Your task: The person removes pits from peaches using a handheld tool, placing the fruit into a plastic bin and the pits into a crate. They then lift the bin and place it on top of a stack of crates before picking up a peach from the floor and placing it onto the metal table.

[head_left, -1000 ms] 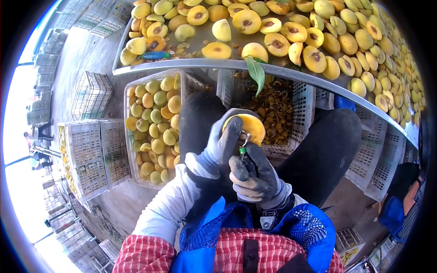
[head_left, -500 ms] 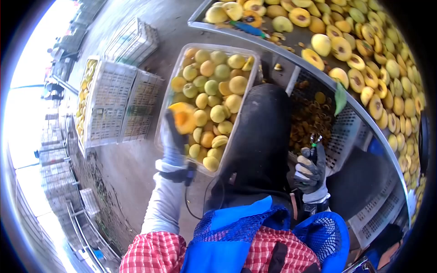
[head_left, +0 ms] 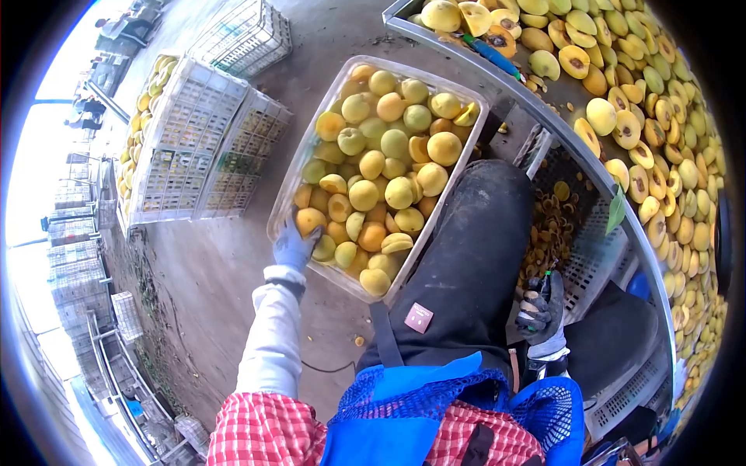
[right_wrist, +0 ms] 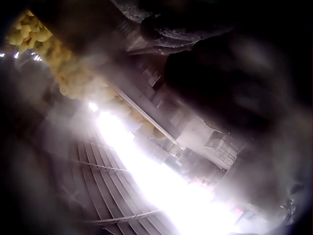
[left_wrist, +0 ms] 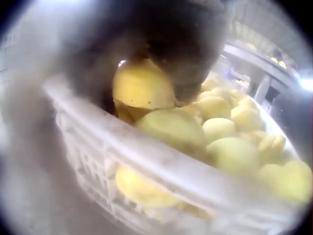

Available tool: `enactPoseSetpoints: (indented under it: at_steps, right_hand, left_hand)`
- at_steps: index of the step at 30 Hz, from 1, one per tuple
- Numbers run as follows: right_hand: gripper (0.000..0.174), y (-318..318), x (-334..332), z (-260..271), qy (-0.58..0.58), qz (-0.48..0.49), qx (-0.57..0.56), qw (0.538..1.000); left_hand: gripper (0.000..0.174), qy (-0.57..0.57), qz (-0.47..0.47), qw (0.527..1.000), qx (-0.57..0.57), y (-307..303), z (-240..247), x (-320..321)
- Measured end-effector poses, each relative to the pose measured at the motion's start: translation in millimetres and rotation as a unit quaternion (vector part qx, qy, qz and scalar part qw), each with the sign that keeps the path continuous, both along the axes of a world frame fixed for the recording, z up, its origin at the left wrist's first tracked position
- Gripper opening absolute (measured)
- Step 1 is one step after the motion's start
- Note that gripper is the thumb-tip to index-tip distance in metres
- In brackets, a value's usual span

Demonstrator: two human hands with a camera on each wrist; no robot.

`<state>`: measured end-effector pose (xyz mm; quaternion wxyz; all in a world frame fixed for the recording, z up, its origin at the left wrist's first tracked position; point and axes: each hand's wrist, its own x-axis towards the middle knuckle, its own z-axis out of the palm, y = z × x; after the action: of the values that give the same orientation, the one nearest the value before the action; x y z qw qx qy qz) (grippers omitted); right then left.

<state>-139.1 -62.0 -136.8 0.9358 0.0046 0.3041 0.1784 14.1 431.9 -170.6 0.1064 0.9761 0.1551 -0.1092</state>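
Note:
Gloved in grey, my left hand (head_left: 295, 247) reaches over the near left corner of a white plastic crate (head_left: 281, 203) heaped with yellow peaches (head_left: 364, 194). Its fingers grip an orange-yellow peach (head_left: 309, 220) there. Dark glove fingers stand around that peach (left_wrist: 143, 87) in the left wrist view, just inside the crate's rim (left_wrist: 127, 142). My right hand (head_left: 542, 314), gloved too, is between my knees and holds a pitting tool (head_left: 547, 275) with a green collar upright in curled fingers. The glove hides most of its handle. The right wrist view is dark and blurred.
A metal-edged table (head_left: 559, 120) piled with halved peaches curves along the right, a blue-handled tool (head_left: 493, 56) on it. Below stands a crate (head_left: 594, 248) with pits and scraps. Stacked crates (head_left: 186, 147) stand at left. My knee (head_left: 486, 202) is beside the peach crate.
My hands have parted. The left carried a peach half from the pitting tool to the crate and is now down among the fruit. The right stayed between the knees; the view swung left.

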Motion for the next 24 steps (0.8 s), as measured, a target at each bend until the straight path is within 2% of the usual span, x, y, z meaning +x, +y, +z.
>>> enactPoseSetpoints:
  at_steps: [4,6,7,8,9,10,11,12,16,18,20,21,22,24]
  right_hand:
    - [0.053,-7,-4,-3,0.016,0.037,-0.081,0.996]
    - [0.051,-5,-8,3,0.013,0.021,-0.11,0.994]
    - [0.049,-3,-9,6,0.067,-0.003,-0.161,0.985]
    - [0.048,-4,-9,6,0.073,-0.006,-0.159,0.985]
    - [0.048,-5,-8,6,0.078,-0.009,-0.157,0.985]
    - [0.048,-6,-6,5,0.08,-0.013,-0.154,0.985]
    - [0.049,-7,-8,-1,0.055,-0.019,-0.122,0.991]
    - [0.049,-9,-8,-4,0.045,-0.009,-0.138,0.989]
    - [0.05,-10,-7,7,0.038,0.01,-0.174,0.984]
    - [0.05,-10,-9,7,0.072,-0.007,-0.189,0.979]
    - [0.048,-8,-7,9,0.102,0.015,-0.244,0.964]
    - [0.048,-9,-9,2,0.107,0.023,-0.258,0.96]
    - [0.048,-11,-10,-3,0.11,0.028,-0.274,0.955]
    - [0.053,-4,-2,-3,0.118,0.023,-0.281,0.952]
  left_hand:
    - [0.081,-0.116,0.01,0.991,-0.06,-13,-4,23]
    - [0.079,-0.217,0.012,0.971,-0.102,-40,5,26]
    - [0.079,-0.259,0.0,0.96,-0.111,-55,10,24]
    - [0.078,-0.302,-0.01,0.946,-0.117,-61,11,21]
    - [0.078,-0.271,-0.042,0.959,-0.068,-52,-14,21]
    - [0.087,-0.038,-0.011,0.999,0.002,-59,-11,20]
    - [0.089,-0.067,-0.056,0.995,0.054,-51,-30,13]
    - [0.091,-0.097,-0.102,0.985,0.102,-43,-50,12]
    - [0.092,0.084,-0.104,0.99,0.034,-41,-14,37]
    - [0.093,0.027,-0.08,0.996,-0.014,-66,13,43]
    - [0.093,-0.057,-0.123,0.99,0.037,-59,-53,35]
    - [0.094,-0.101,-0.143,0.983,0.059,-69,-61,32]
    - [0.095,-0.147,-0.21,0.959,0.125,-76,-63,21]
    - [0.093,-0.145,-0.2,0.963,0.112,-80,-66,27]
